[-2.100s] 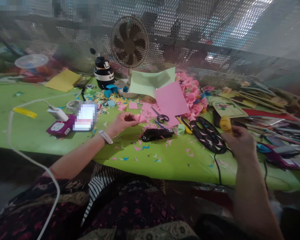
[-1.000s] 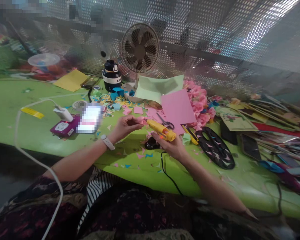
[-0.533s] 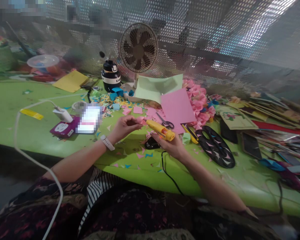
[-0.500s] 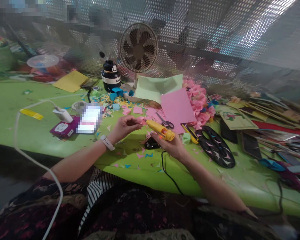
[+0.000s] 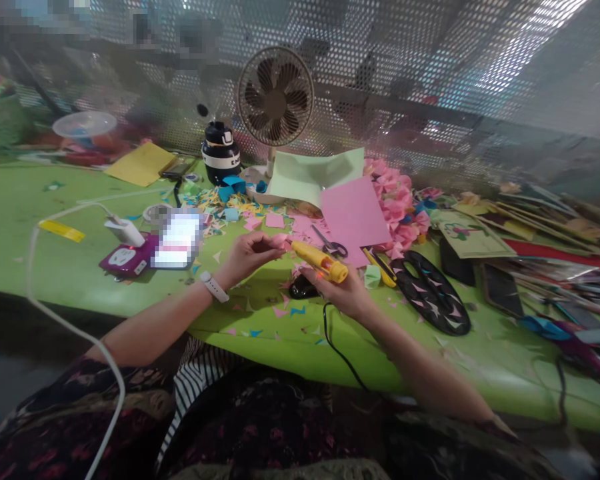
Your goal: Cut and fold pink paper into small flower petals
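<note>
Between the thumb and fingers of my left hand point(image 5: 253, 255) is a small piece of pink paper point(image 5: 281, 241). My right hand point(image 5: 347, 291) is wrapped round a yellow hot glue gun point(image 5: 320, 260), its nozzle pointing left at the pink piece. A small red light glows on the gun's handle side. Whether the nozzle touches the paper I cannot tell. Just behind the gun lie scissors point(image 5: 333, 245) on pink paper scraps. A dark, shiny object point(image 5: 303, 287) sits under my right fingers, and a yellow cutter point(image 5: 381, 268) lies right of the gun.
A pink sheet point(image 5: 354, 212) and a pale green sheet point(image 5: 317, 175) lie ahead, beside pink paper flowers point(image 5: 393, 197). A fan point(image 5: 275, 95) and a black bottle point(image 5: 221, 155) stand behind. Left are a lit phone point(image 5: 177, 241) and purple power socket point(image 5: 130, 257); right, a black palette point(image 5: 433, 293).
The nozzle sits slightly farther from the pink piece's face, with the gun shifted a touch. Both hands otherwise keep their holds, and the view has moved very slightly.
</note>
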Demonstrator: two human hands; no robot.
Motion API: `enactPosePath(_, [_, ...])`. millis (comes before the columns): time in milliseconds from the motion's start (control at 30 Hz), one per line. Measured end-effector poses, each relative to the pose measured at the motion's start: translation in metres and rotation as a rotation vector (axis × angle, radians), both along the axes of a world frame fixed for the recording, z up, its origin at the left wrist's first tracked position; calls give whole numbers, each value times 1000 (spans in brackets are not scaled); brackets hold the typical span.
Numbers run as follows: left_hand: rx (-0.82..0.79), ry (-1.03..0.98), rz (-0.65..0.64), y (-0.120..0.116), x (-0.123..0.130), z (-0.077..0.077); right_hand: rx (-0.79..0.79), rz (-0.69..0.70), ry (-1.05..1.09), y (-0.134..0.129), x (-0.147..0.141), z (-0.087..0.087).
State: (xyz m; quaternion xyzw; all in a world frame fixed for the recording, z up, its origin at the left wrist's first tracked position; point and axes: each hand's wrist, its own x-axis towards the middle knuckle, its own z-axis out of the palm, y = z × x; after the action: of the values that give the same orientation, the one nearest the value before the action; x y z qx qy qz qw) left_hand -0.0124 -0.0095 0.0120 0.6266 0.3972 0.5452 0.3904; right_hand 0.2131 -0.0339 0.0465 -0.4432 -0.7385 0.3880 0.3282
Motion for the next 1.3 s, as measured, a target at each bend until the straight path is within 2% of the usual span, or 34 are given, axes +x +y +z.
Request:
enactPosePath(333, [-28, -55, -24, 0, 0, 0, 61, 24, -38, 0, 0, 0])
enactPosePath(700, [-16, 30, -14, 0, -1, 0, 27, -25, -20, -2, 0, 3])
enactPosePath(967, [-48, -27, -34, -1, 0, 1, 72, 8, -42, -2, 1, 0])
enactPosePath(1067, [-49, -20, -32, -1, -1, 1, 45, -2, -26, -2, 0, 0])
enactPosePath(1167, [-41, 3, -21, 0, -1, 0, 5, 0, 31, -3, 1, 4])
enactPosePath(1300, [-74, 3, -15, 2, -1, -1, 61, -38, 94, -2, 14, 15])
